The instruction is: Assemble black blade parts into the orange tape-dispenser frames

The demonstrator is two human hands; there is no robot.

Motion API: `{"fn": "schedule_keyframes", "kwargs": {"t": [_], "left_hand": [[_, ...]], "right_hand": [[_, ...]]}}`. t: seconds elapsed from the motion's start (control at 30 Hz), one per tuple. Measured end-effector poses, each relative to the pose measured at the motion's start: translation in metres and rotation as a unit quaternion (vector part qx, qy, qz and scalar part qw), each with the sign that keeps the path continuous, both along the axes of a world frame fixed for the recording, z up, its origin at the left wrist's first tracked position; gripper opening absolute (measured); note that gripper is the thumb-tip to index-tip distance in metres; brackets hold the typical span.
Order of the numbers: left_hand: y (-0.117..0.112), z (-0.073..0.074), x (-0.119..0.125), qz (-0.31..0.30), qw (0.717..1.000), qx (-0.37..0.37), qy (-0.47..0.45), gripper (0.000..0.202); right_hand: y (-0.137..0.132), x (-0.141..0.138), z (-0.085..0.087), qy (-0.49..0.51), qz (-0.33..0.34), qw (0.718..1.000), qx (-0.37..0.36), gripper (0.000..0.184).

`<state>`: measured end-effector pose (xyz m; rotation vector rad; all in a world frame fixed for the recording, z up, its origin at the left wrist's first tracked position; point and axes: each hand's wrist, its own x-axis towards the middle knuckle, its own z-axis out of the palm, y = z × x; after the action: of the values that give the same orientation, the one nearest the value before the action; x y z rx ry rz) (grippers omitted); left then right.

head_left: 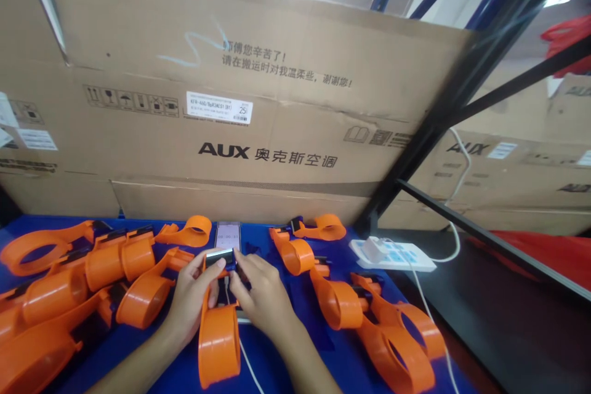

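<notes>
My left hand [191, 289] is closed around the stem of an orange plastic ring piece [220, 345], with the thumb on the small black part [218, 256] at its top. The wide ring hangs down toward me. Against the right end of the black part, the fingertips of my right hand [263, 289] are pinched at a small dark blue piece [231, 264], partly hidden by the fingers. Just behind my hands, a phone [228, 235] displays a running-time readout. A white cable [249, 362] runs beneath the hands toward the front edge.
Several similar orange ring pieces [133, 255] lie at left, more [337, 301] at right, on the blue surface [272, 366]. A white power strip [397, 255] with a plugged-in adapter [375, 249] sits at right. Large cardboard boxes [277, 111] stand behind, beside a black rack post [425, 148].
</notes>
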<state>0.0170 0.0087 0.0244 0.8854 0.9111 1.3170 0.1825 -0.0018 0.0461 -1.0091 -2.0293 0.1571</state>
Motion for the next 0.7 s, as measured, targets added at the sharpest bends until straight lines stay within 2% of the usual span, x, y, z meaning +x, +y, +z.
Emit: {"fn": "schedule_keyframes", "kwargs": {"t": [0.17,0.27,0.4,0.5,0.7], "left_hand": [[0.003,0.002,-0.003,-0.016,1.000,-0.016,-0.020,0.025],[0.004,0.006,-0.004,-0.037,0.998,-0.038,-0.047,0.025],[0.003,0.010,-0.005,-0.082,0.990,-0.079,-0.089,0.036],[0.002,0.011,-0.005,-0.115,0.978,-0.124,-0.121,0.043],[0.007,0.008,-0.005,-0.138,0.962,-0.178,-0.156,0.043]], "right_hand": [[0.001,-0.002,-0.001,-0.038,-0.005,0.999,0.031,0.044],[0.001,-0.003,-0.001,-0.022,-0.013,0.999,0.029,0.044],[0.001,-0.002,-0.001,-0.010,-0.024,0.999,0.022,0.043],[0.002,0.001,0.000,-0.039,-0.034,0.998,0.029,0.044],[0.005,0.001,0.000,-0.131,-0.066,0.988,0.056,0.045]]}}
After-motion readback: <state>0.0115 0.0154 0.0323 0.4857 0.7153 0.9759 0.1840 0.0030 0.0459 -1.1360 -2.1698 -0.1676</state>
